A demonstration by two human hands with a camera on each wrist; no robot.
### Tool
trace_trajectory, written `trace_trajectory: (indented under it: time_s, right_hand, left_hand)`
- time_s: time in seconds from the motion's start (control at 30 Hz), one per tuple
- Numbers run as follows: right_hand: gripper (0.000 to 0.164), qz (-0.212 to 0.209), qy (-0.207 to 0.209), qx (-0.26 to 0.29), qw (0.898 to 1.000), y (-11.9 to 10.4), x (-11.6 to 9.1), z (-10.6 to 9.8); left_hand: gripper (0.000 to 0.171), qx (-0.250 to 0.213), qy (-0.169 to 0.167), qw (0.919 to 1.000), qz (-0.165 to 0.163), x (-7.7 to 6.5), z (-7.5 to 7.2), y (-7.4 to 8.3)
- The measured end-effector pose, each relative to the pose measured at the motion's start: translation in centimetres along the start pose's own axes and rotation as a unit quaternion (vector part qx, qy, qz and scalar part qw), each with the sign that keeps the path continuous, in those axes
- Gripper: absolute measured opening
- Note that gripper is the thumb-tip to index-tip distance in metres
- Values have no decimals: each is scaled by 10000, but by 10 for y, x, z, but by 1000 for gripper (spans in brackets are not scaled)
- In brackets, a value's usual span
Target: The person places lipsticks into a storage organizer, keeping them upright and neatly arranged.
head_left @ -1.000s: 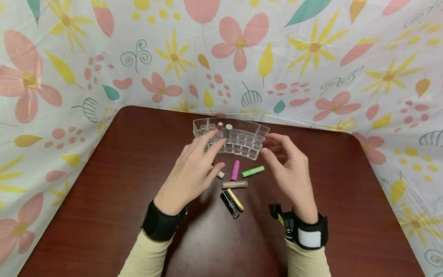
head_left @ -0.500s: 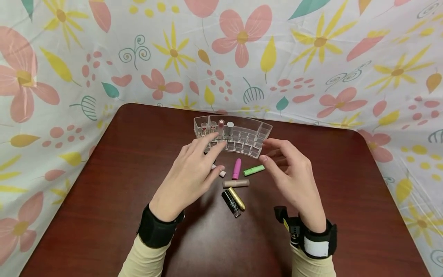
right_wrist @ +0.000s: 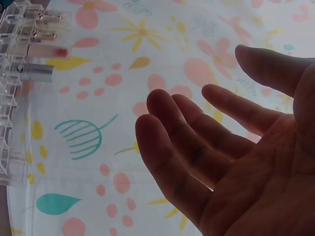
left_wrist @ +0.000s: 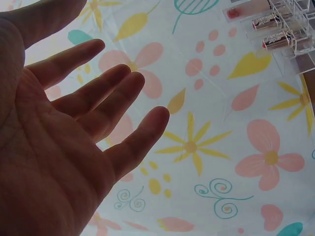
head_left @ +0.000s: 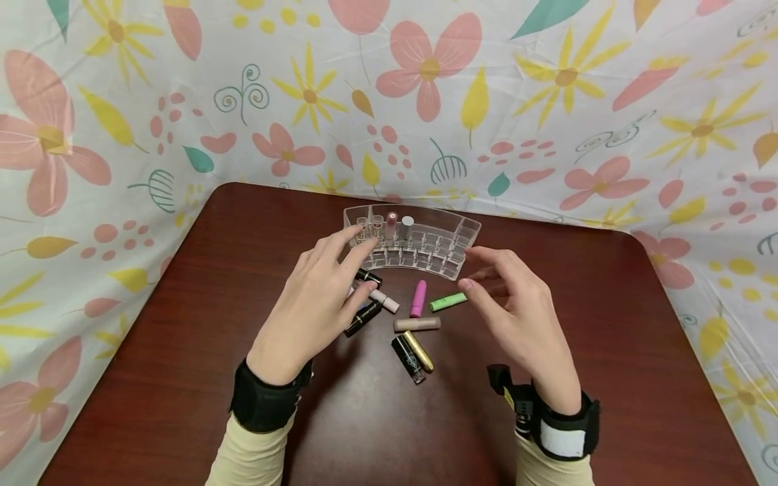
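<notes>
A clear, curved lipstick organizer stands near the back of the table, with several lipsticks in its left slots, among them a silver-capped tube and a reddish one. My left hand hovers over the organizer's left front and some black tubes, fingers spread, holding nothing. Off the organizer's right end, my right hand hangs with loosely bent fingers and nothing in them. Both palms look bare in the wrist views. Between the hands lie a magenta tube, a green tube and a white tube.
Closer to me on the dark wooden table lie a taupe tube, a gold tube and a black tube with a clear end. A flower-patterned cloth hangs behind the table.
My left hand has drawn back to the left, uncovering the black tubes and more of the white one. My right hand has shifted slightly right and toward me.
</notes>
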State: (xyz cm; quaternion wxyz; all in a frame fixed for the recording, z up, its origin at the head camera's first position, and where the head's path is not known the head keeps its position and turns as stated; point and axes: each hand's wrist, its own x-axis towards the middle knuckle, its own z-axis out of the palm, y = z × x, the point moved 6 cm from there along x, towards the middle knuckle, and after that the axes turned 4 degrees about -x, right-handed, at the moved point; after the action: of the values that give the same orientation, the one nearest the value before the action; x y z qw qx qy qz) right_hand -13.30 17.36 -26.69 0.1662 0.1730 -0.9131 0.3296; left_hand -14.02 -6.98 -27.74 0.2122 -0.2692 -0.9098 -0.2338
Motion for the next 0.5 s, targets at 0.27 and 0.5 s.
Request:
trace_trajectory:
  time_s: [0.27, 0.5]
  right_hand:
    - [42, -56, -270, -107, 9996, -2, -3, 0]
    - [44, -241, -251, -230, 9991, -9, -12, -6]
  left_hand:
    - [51, 94, -201, 9996, 174, 0, 5, 14]
    - [46, 133, -248, 9988, 401, -2, 8, 28]
